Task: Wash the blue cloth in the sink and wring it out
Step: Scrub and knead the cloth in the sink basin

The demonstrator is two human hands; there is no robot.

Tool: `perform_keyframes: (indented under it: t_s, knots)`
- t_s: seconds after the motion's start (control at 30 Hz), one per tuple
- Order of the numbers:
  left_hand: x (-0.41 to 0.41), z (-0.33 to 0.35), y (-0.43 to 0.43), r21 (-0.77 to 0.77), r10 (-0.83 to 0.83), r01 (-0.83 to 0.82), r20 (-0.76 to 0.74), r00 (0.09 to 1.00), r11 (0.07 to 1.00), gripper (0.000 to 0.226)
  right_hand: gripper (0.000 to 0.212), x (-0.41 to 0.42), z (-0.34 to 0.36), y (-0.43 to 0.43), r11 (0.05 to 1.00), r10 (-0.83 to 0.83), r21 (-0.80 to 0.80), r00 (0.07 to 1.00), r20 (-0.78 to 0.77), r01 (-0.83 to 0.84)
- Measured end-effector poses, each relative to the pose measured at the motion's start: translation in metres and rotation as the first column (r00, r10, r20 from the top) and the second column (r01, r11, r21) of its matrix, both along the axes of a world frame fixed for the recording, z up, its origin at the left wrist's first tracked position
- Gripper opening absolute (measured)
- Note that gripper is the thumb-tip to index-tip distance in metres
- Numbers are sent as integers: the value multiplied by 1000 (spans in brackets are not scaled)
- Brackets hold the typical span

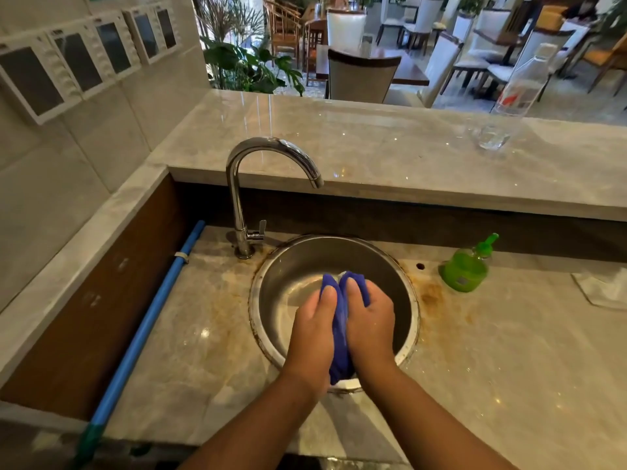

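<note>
The blue cloth (pixel 340 329) is bunched into a vertical wad over the round steel sink (pixel 295 266). My left hand (pixel 314 329) grips its left side and my right hand (pixel 369 322) grips its right side, thumbs pressed on top. Both hands squeeze the cloth between them, above the sink's near half. A bit of blue sticks out above the thumbs and below the wrists. The chrome tap (pixel 258 184) stands behind the sink on the left, and no water is seen running from its spout.
A green soap pump bottle (pixel 466 269) stands right of the sink. A blue pipe (pixel 149 320) runs along the left wall. A white cloth (pixel 604 288) lies at the far right. On the raised counter sit a glass (pixel 492 135) and a clear bottle (pixel 524 83).
</note>
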State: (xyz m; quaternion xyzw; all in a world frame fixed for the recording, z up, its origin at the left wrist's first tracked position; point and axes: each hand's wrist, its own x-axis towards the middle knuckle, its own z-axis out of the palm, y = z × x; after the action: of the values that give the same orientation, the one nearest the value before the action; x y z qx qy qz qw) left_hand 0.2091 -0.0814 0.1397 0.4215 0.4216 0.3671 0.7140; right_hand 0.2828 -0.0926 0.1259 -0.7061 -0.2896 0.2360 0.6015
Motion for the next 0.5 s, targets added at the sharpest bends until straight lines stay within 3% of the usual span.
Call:
perform_keyframes:
  t_s: [0.07,0.13,0.23,0.3,0.37,0.43,0.5]
  knots:
    - [-3,4,3,29,16,-16,-8,1000,999,28,30,-5,5,-3,999,-42,29,998,-41,43]
    - [-7,5,19,55,93,-90,-47,995,994,37,26,-30,16,-16,996,21,92,1000,-13,-19]
    - [-9,7,21,-109,70,-72,-21,997,991,40,22,-37,22,-10,990,129,32,977,169,-136]
    - [-5,6,10,-72,61,-65,-54,997,995,29,24,-8,14,10,997,66,-50,986,153,-59]
    - [-1,11,5,21,62,-61,-67,996,998,27,24,9,10,17,1000,2,-23,998,67,0]
    - [0,14,14,52,114,-109,-102,988,993,32,23,-6,9,5,1000,4,13,997,80,-5]
    - [0,16,28,-72,129,-135,-82,988,988,40,22,-30,17,-9,995,80,41,981,177,-88]
